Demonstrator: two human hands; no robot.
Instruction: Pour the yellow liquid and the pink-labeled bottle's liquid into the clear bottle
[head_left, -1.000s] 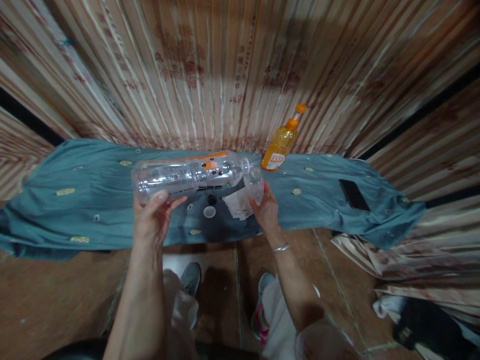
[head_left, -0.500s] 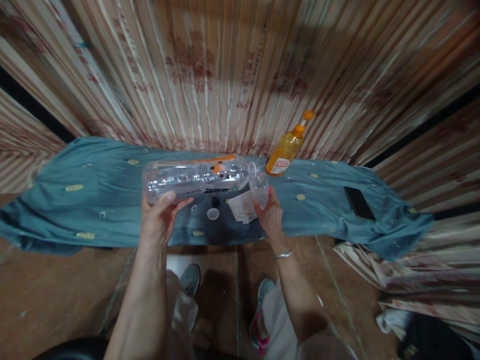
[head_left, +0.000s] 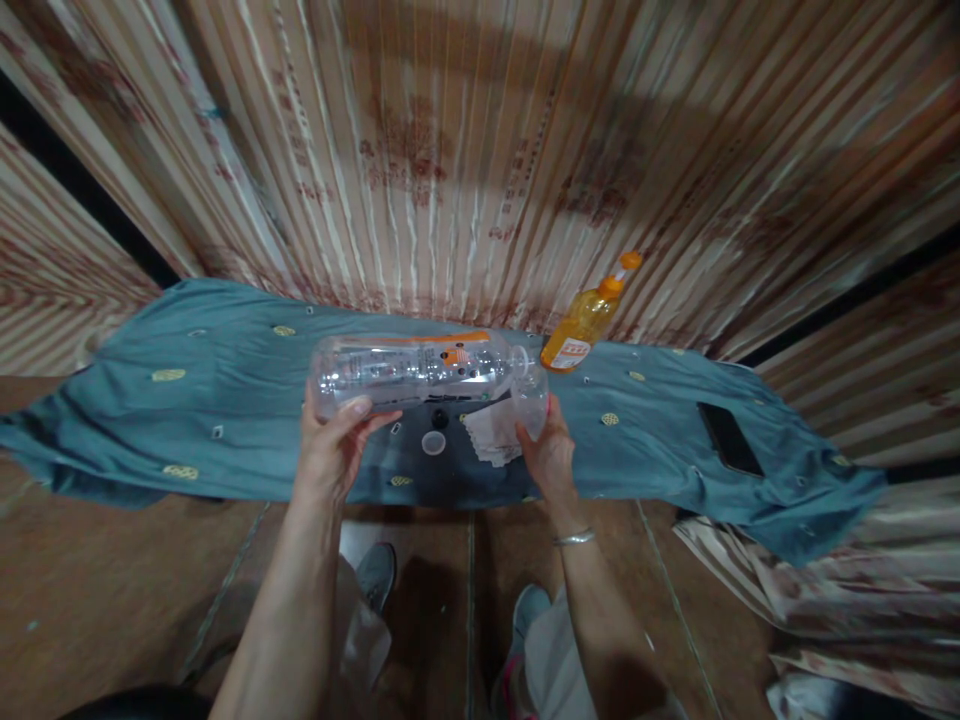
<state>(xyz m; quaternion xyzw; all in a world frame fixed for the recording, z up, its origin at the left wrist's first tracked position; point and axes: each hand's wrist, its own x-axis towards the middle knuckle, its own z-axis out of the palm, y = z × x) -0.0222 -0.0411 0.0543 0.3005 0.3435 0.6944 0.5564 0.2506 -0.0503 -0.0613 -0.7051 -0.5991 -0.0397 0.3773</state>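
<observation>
A large clear plastic bottle [head_left: 405,372] with an orange-printed label lies nearly level above the cloth. My left hand [head_left: 336,440] grips it near its base, thumb in front. At the bottle's uncapped neck, my right hand [head_left: 547,450] holds a small clear plastic cup [head_left: 531,398], whose mouth meets the bottle's mouth. Any liquid passing between them is too faint to make out. Below the bottle, a small black cap [head_left: 439,419] and a round translucent lid [head_left: 433,443] lie on the cloth. A pale folded napkin [head_left: 491,435] rests beside my right fingers.
A pump bottle of orange liquid [head_left: 581,325] stands at the back, right of the cup. A black phone [head_left: 729,438] lies toward the right end of the table's teal cloth [head_left: 247,400]. Striped curtains [head_left: 450,180] hang close behind and at both sides.
The view has shifted slightly, so everything on the table appears a little lower and further right. Both hands keep the same hold, with the bottle and cup still mouth to mouth.
</observation>
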